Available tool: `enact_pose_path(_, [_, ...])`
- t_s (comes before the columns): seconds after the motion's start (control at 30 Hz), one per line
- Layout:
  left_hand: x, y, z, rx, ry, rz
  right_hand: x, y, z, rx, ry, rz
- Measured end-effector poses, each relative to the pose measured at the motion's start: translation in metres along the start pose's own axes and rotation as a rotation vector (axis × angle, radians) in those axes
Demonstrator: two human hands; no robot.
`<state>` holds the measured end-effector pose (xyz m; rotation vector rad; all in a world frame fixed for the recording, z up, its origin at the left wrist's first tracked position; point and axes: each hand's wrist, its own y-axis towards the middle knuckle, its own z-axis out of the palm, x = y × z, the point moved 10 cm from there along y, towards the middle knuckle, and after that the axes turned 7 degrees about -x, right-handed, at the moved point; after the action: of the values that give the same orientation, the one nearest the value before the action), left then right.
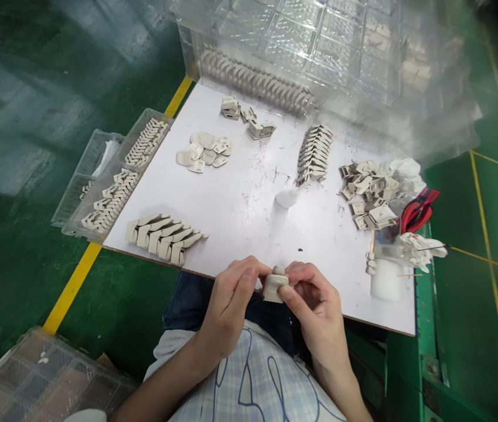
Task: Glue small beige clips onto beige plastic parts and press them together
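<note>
On the white board (240,205), taken as a clock with twelve at the far side, the two hands work at six o'clock, just at the near edge. The beige part (274,289) is held there between them. The left hand (231,299) comes from seven, its fingers bent and nearly closed, tips pinching the part's left side. The right hand (321,308) comes from five, the thumb pressing on the part's front and the fingers curled behind; it is also nearly closed.

From the hands toward the white bottle (287,198) near the centre, the surface is bare except one dark speck (300,250). Open room also lies toward nine. The parts row (163,237) stands at eight, close to the near edge; the flat pieces (205,151) lie at ten, the second row (314,153) at one, the mixed heap (369,190) near three. Clear trays (319,53) border the far edge at twelve.
</note>
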<state>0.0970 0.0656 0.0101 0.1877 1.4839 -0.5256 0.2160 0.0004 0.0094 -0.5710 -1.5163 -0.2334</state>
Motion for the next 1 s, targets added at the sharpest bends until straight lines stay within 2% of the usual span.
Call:
enact_pose_path(0.13, [0.003,0.003,-0.001,-0.047,0.096,-0.025,0.007,-0.002,0.003,0.001,-0.065,-0.098])
enact_pose_path(0.23, [0.007,0.005,-0.001,-0.053,0.087,-0.053,0.015,-0.003,0.003,-0.025,-0.146,-0.186])
enact_pose_path(0.33, [0.009,0.005,0.000,-0.021,0.012,-0.086,0.007,-0.001,0.001,-0.019,-0.111,-0.104])
enact_pose_path(0.47, [0.006,0.002,0.003,0.046,-0.117,-0.106,-0.011,0.003,-0.004,-0.013,0.027,0.056])
enact_pose_path(0.63, [0.008,0.000,0.005,0.119,-0.208,-0.135,-0.026,0.005,-0.002,0.014,0.198,0.175])
enact_pose_path(0.77, [0.017,0.005,0.003,0.135,-0.197,-0.103,-0.029,0.008,0.001,0.006,0.301,0.208])
enact_pose_path(0.9, [0.032,0.006,0.014,0.261,-0.238,-0.171,-0.028,0.006,0.014,0.075,0.420,0.236])
enact_pose_path(0.97, [0.034,0.007,0.018,0.290,-0.253,-0.191,-0.024,0.006,0.014,0.075,0.360,0.209])
enact_pose_path(1.0, [0.035,0.008,0.017,0.269,-0.268,-0.198,-0.020,0.009,0.009,0.059,0.282,0.169])
